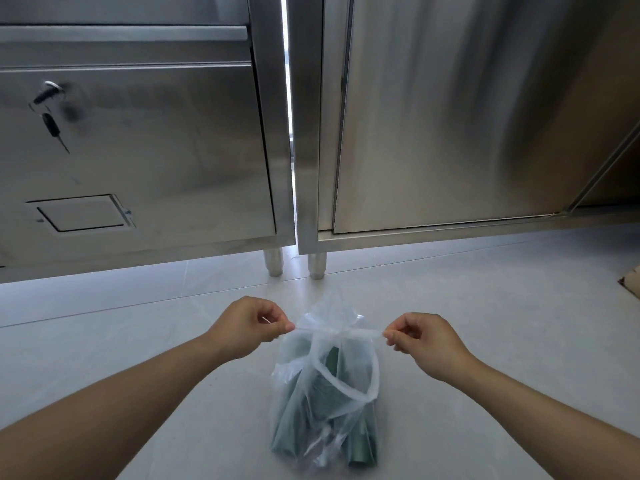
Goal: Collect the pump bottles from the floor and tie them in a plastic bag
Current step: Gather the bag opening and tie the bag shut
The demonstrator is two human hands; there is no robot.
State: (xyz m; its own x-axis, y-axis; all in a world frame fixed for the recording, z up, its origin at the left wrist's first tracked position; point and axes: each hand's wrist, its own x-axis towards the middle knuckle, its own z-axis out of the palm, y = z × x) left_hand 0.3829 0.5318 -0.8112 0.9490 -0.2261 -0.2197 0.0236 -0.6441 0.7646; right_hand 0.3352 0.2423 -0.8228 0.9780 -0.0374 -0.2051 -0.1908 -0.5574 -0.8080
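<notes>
Fingers of the left hand (247,325), left of centre in the lower half, are pinched together on one twisted end of the plastic bag (323,386). At lower centre, the clear bag sits on the pale tiled floor (485,306) with green pump bottles (325,393) inside, its neck knotted. Right of it, the right hand (424,342) pinches the other end, pulled taut. Stainless-steel cabinets (450,116) fill the upper frame.

Pale tiled floor (485,323) carries clear plastic bag (325,410) of green pump bottles (325,393); steel cabinet legs (273,263) beyond.
</notes>
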